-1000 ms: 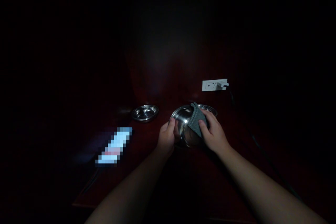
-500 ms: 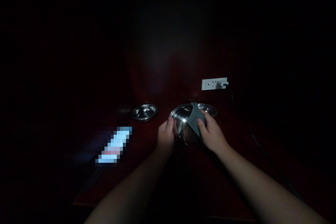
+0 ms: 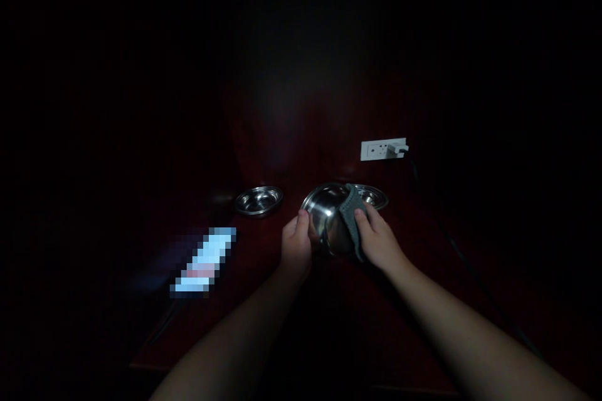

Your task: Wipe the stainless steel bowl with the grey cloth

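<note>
The room is very dark. My left hand (image 3: pixel 296 241) grips the near left rim of a shiny steel bowl (image 3: pixel 327 218), which is tilted up off the dark red table (image 3: pixel 291 301). My right hand (image 3: pixel 379 239) presses a folded grey cloth (image 3: pixel 352 213) against the bowl's right side, fingers closed on the cloth. Both forearms reach in from the bottom of the view.
A second steel bowl (image 3: pixel 258 200) rests on the table to the left. Another steel dish (image 3: pixel 374 195) lies just behind the held bowl. A white wall socket (image 3: pixel 382 150) with a plug and a dark cable sits at the back right. A lit, blurred screen (image 3: pixel 204 261) lies at left.
The held bowl has tilted further and shifted slightly left. My right hand with the cloth has slid down along the bowl's right side. The left hand has stayed on the rim.
</note>
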`<move>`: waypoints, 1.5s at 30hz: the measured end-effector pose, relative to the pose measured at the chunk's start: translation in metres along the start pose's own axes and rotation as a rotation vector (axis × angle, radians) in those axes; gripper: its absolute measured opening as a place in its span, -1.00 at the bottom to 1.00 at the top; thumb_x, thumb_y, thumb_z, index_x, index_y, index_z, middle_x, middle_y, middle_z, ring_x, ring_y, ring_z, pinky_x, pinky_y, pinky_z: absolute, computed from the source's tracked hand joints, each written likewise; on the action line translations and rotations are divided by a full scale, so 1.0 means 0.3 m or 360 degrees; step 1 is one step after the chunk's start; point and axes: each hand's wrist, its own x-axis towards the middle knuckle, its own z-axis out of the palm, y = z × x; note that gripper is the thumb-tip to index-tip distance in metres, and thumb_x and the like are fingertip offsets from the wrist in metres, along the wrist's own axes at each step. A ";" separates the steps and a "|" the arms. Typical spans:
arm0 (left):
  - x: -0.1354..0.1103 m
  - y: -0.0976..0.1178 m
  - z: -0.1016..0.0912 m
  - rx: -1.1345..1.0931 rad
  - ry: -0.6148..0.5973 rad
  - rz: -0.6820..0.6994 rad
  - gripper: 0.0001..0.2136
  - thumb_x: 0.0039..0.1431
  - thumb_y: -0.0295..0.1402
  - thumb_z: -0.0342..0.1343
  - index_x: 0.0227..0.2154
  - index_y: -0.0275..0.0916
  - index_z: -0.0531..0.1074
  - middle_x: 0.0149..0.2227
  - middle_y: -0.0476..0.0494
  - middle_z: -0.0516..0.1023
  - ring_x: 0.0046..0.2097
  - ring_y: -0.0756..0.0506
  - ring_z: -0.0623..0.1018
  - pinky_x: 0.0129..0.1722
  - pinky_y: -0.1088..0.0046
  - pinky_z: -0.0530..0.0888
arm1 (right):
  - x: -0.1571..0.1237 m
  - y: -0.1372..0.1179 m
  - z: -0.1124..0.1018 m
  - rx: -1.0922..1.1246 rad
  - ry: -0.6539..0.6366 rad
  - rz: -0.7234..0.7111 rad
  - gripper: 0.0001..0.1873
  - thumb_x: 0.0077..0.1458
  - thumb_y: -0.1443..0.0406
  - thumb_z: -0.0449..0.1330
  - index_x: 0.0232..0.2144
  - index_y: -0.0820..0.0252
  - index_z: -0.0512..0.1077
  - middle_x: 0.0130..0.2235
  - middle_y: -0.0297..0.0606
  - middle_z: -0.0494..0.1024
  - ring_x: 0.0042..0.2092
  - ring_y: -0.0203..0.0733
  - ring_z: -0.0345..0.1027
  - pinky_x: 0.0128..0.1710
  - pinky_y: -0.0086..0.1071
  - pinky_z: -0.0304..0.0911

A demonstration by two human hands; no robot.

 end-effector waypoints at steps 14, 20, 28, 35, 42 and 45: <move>0.011 -0.001 0.007 -0.0269 0.0045 -0.0253 -0.64 -0.10 -0.04 0.16 -0.54 -0.30 0.35 -0.60 0.01 0.37 -0.55 0.06 0.37 -0.51 0.52 0.30 | 0.012 0.011 -0.015 0.0166 0.0152 0.0041 -0.59 0.00 -0.05 0.05 -0.27 0.13 0.19 -0.30 -0.21 0.47 -0.28 -0.07 0.35 -0.29 -0.22 0.25; 0.006 0.007 0.010 -0.0203 0.0081 -0.0203 -0.61 -0.14 -0.03 0.17 -0.61 -0.29 0.28 -0.67 0.08 0.26 -0.63 0.10 0.26 -0.60 0.55 0.20 | 0.008 0.008 -0.006 0.0187 0.0147 0.0060 -0.60 0.02 -0.04 0.03 -0.25 0.12 0.18 -0.29 -0.21 0.46 -0.27 -0.07 0.35 -0.29 -0.22 0.25; 0.022 0.029 -0.005 -0.0186 -0.0267 -0.0035 -0.85 -0.11 -0.34 0.17 -0.43 -0.25 0.43 -0.57 0.01 0.38 -0.53 0.05 0.35 -0.48 0.53 0.30 | 0.022 -0.024 -0.056 -0.0036 0.0193 -0.0185 -0.56 -0.05 0.03 0.12 -0.20 0.16 0.18 -0.21 -0.16 0.38 -0.22 -0.07 0.30 -0.21 -0.19 0.22; 0.045 0.071 -0.065 0.0162 -0.0703 -0.0049 -0.87 -0.22 -0.43 0.13 -0.49 -0.30 0.43 -0.55 -0.03 0.41 -0.51 0.02 0.35 -0.50 0.53 0.26 | 0.033 -0.044 -0.099 -0.0186 -0.0008 -0.0588 -0.50 -0.12 0.10 0.20 -0.14 0.18 0.19 -0.16 -0.14 0.36 -0.12 -0.01 0.28 -0.12 -0.15 0.21; 0.027 0.117 -0.059 0.0602 -0.0753 0.0109 -0.80 0.03 -0.23 0.05 -0.46 -0.29 0.39 -0.53 -0.01 0.39 -0.47 0.00 0.38 -0.44 0.49 0.29 | 0.023 -0.066 -0.104 -0.0235 -0.0048 -0.0788 -0.41 -0.15 0.10 0.24 -0.10 0.19 0.15 -0.12 -0.09 0.33 -0.08 0.03 0.26 -0.09 -0.10 0.22; 0.014 0.123 -0.047 0.0793 -0.0688 0.0274 -0.78 0.05 -0.23 0.06 -0.33 -0.28 0.40 -0.45 -0.03 0.43 -0.40 -0.01 0.39 -0.40 0.49 0.30 | 0.016 -0.076 -0.096 -0.0291 -0.0088 -0.0818 -0.39 -0.17 0.09 0.25 -0.10 0.19 0.15 -0.12 -0.09 0.33 -0.08 0.03 0.25 -0.08 -0.10 0.22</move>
